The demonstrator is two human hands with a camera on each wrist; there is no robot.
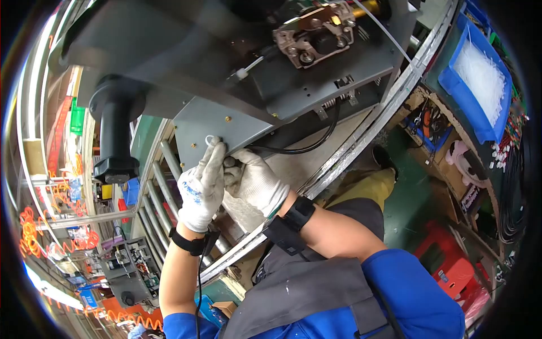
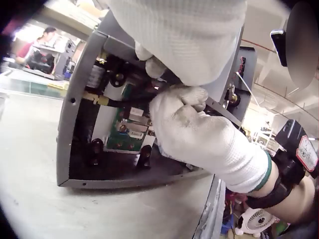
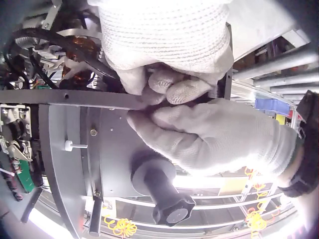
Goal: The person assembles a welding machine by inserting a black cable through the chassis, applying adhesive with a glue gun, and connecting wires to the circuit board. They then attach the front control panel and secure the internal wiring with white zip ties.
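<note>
Left hand point(image 1: 203, 187) and right hand point(image 1: 257, 182) bunched together at panel point(image 1: 195, 123) edge; pinching cannot be told. Blue mark point(image 1: 191, 195) unreadable.

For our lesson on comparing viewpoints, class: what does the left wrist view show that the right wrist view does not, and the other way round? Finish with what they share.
Only the left wrist view: a white fan and another person in the background.

Only the right wrist view: a black knob, metal rollers and a yellow coiled hose.

Both: the white-gloved left hand and right hand, close together at the gray metal case.
</note>
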